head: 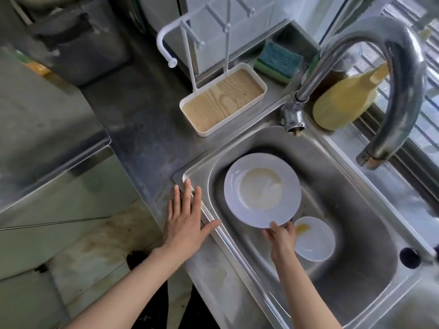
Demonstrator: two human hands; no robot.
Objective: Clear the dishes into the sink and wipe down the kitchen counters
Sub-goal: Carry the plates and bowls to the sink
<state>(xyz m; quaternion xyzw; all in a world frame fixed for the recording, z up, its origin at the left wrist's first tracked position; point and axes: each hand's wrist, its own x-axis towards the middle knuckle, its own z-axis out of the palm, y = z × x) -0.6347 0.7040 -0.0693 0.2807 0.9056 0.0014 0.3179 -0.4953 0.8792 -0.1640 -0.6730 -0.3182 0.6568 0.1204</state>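
A large white plate [262,189] with a smeared pale centre hangs tilted inside the steel sink [351,210]. My right hand [281,236] pinches its near rim from below. A smaller white dish [314,241] with a yellowish stain lies on the sink floor just right of that hand. My left hand [186,222] rests flat, fingers straight and spread, on the sink's left rim and the dark counter [142,110].
A curved steel tap [370,74] arches over the sink. Behind it stand a yellow soap bottle [344,98] and a blue-green sponge [278,61]. A white tray with a wood-grain base [223,98] and a white rack sits on the counter behind the sink.
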